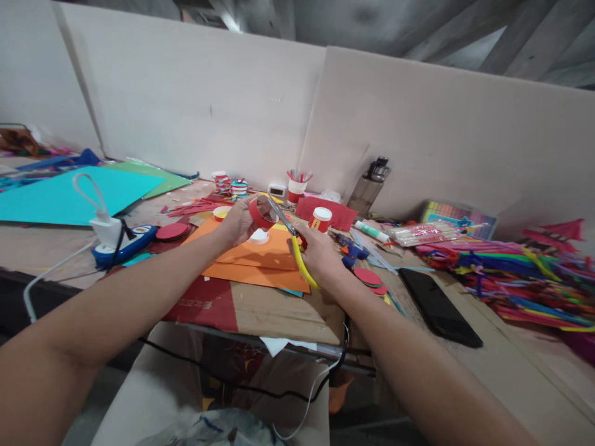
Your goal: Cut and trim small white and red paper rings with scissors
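Left hand [238,224], partly curled, grasps a red ring [256,214]; right hand [321,255], closed, grips yellow-handled scissors [296,249] at its rim, above orange sheets [251,274] near the tabletop's [514,365] front edge.

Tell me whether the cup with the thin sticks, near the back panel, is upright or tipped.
Upright: the cup stands with its rim facing up, and thin sticks poke out of its top.

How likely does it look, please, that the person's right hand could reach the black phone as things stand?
Probably yes: the black phone lies uncovered on the table, to the right of the right forearm. The right hand holds scissors, though, so it would likely need to put them down first.
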`<state>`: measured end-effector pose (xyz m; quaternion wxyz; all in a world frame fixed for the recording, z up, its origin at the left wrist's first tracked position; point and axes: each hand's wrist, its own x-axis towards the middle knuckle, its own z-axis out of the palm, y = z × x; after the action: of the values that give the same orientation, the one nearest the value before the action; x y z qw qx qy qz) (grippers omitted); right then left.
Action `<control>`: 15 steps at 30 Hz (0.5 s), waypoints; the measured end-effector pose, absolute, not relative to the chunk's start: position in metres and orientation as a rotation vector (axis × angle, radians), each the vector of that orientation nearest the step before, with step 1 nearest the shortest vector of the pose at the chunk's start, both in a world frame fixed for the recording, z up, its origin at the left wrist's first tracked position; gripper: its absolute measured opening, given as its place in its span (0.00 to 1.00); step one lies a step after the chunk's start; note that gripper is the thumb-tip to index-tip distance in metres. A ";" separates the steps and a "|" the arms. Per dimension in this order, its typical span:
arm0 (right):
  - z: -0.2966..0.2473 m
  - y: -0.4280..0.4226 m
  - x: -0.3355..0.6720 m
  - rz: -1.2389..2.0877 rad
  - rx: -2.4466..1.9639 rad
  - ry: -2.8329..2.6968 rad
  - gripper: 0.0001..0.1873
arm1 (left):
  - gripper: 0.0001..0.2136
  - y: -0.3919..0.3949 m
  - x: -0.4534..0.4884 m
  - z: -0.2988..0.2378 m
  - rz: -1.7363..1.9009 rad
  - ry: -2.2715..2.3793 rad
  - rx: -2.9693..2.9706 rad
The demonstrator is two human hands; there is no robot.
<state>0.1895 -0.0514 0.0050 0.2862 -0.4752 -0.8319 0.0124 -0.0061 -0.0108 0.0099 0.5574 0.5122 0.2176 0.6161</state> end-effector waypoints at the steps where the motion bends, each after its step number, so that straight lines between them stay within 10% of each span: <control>1: 0.005 -0.052 0.190 0.027 -1.274 -2.220 0.20 | 0.13 -0.011 -0.007 0.010 1.448 0.511 1.221; 15: 0.006 -0.054 0.189 0.012 -1.259 -2.207 0.22 | 0.16 -0.011 -0.006 0.017 1.596 0.508 1.168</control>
<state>0.1890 -0.0543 0.0063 0.2957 -0.4734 -0.8297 0.0045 -0.0056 -0.0112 0.0166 0.5228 0.4876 0.2122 0.6663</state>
